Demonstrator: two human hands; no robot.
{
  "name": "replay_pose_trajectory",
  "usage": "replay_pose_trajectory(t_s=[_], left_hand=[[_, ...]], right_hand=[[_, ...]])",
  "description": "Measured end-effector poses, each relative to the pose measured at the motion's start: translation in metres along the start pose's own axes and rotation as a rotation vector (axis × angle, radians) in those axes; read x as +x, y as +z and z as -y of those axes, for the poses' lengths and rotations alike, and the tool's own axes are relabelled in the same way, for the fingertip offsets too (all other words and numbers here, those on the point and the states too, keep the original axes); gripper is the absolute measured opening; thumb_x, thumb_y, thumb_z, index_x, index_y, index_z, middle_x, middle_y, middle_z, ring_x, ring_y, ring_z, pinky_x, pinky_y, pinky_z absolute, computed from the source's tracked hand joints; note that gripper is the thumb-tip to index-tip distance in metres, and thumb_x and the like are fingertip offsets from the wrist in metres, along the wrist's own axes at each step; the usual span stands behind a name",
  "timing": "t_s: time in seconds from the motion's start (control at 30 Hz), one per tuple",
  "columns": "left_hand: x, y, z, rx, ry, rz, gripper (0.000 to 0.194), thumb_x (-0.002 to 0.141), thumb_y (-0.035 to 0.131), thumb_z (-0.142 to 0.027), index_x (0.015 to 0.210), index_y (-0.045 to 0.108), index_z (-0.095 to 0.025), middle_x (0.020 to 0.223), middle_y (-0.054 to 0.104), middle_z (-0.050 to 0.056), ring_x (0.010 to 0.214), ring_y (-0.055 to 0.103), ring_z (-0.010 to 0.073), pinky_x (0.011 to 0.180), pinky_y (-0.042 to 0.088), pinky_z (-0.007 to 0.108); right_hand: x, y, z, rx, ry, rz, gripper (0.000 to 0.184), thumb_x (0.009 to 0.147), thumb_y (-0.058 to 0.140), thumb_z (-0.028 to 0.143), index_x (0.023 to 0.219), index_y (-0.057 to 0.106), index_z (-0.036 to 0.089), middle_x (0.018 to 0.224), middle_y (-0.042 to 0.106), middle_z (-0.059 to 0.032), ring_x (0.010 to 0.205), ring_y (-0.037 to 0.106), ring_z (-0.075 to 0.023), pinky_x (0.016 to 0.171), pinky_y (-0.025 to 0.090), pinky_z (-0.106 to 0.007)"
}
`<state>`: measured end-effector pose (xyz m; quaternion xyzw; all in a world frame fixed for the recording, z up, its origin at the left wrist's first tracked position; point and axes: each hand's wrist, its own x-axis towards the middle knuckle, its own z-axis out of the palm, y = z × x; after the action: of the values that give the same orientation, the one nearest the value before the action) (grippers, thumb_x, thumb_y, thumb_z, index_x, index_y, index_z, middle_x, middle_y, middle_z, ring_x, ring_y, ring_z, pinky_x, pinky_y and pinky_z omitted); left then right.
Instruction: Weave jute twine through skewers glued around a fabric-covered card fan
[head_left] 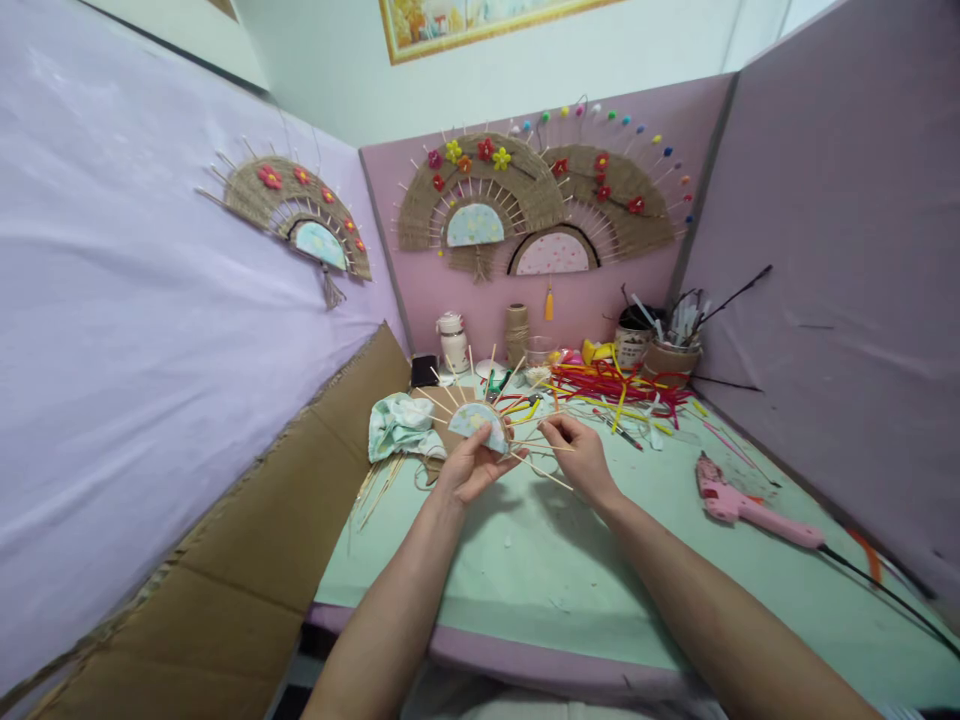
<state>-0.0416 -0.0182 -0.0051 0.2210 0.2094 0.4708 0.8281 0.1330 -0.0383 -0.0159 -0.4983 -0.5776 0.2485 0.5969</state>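
My left hand (475, 466) grips a half-round fan base (466, 424) covered in pale blue patterned cloth, thumb on its front. Thin wooden sticks (541, 471) fan out from its curved edge, with wide gaps between them. Just right of the base, my right hand (578, 449) has its thumb and forefinger pinched together among the sticks on that side. What lies in the pinch is too small to make out. Below and left of the base, a piece of brown cord (426, 477) lies by a crumpled green and white cloth (401, 425).
A pink glue gun (754, 508) lies on the right, its cable running off the near edge. Red and yellow pipe cleaners (622, 385) heap at the back, near a twine spool (517, 334) and a white bottle (453, 342). A cardboard sheet (300, 510) borders the left. Finished fans (480, 180) hang behind.
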Motion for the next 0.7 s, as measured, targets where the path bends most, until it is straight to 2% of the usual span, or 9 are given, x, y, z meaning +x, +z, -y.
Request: replay_pose_trajectory(t_s=[0.17, 0.37, 0.5, 0.6, 0.7], left_hand=[[0.0, -0.002, 0.0, 0.046, -0.077, 0.028, 0.025, 0.088, 0.051, -0.018, 0.108, 0.058, -0.006, 0.085, 0.068, 0.01, 0.083, 0.065, 0.0175, 0.092, 0.049, 0.043], [0.003, -0.001, 0.003, 0.05, 0.021, -0.095, 0.016, 0.083, 0.057, -0.012, 0.099, 0.06, -0.012, 0.087, 0.068, 0.007, 0.076, 0.064, 0.0143, 0.078, 0.054, 0.032], [0.005, -0.001, -0.002, 0.025, 0.065, -0.116, 0.013, 0.082, 0.058, -0.012, 0.095, 0.06, -0.011, 0.085, 0.068, 0.007, 0.075, 0.065, 0.0145, 0.073, 0.055, 0.03], [0.006, -0.003, -0.008, -0.009, 0.143, -0.171, 0.01, 0.083, 0.057, -0.011, 0.092, 0.06, -0.012, 0.084, 0.068, 0.006, 0.074, 0.065, 0.0137, 0.074, 0.056, 0.03], [0.008, -0.005, -0.012, -0.031, 0.209, -0.21, 0.009, 0.083, 0.057, -0.01, 0.091, 0.059, -0.012, 0.081, 0.067, 0.005, 0.072, 0.065, 0.0133, 0.073, 0.056, 0.03]], right_hand=[[0.002, 0.0, -0.004, 0.036, -0.001, -0.002, 0.029, 0.078, 0.058, 0.044, 0.071, 0.063, 0.016, 0.061, 0.054, -0.0003, 0.056, 0.043, -0.013, 0.053, 0.035, -0.025], [0.001, 0.0, -0.002, 0.041, 0.005, 0.012, 0.03, 0.077, 0.06, 0.045, 0.072, 0.064, 0.016, 0.061, 0.054, -0.0007, 0.056, 0.042, -0.0129, 0.052, 0.034, -0.025], [0.003, -0.002, -0.001, 0.047, 0.02, 0.046, 0.029, 0.077, 0.06, 0.044, 0.069, 0.062, 0.017, 0.061, 0.053, 0.0001, 0.056, 0.042, -0.0127, 0.053, 0.033, -0.025], [0.005, -0.004, 0.0, 0.034, 0.052, 0.117, 0.028, 0.074, 0.061, 0.044, 0.069, 0.061, 0.017, 0.059, 0.052, 0.0006, 0.055, 0.041, -0.0124, 0.052, 0.031, -0.026], [0.007, -0.006, 0.003, 0.079, 0.149, 0.218, 0.029, 0.07, 0.065, 0.045, 0.067, 0.06, 0.017, 0.057, 0.048, 0.0022, 0.052, 0.037, -0.0108, 0.05, 0.028, -0.025]])
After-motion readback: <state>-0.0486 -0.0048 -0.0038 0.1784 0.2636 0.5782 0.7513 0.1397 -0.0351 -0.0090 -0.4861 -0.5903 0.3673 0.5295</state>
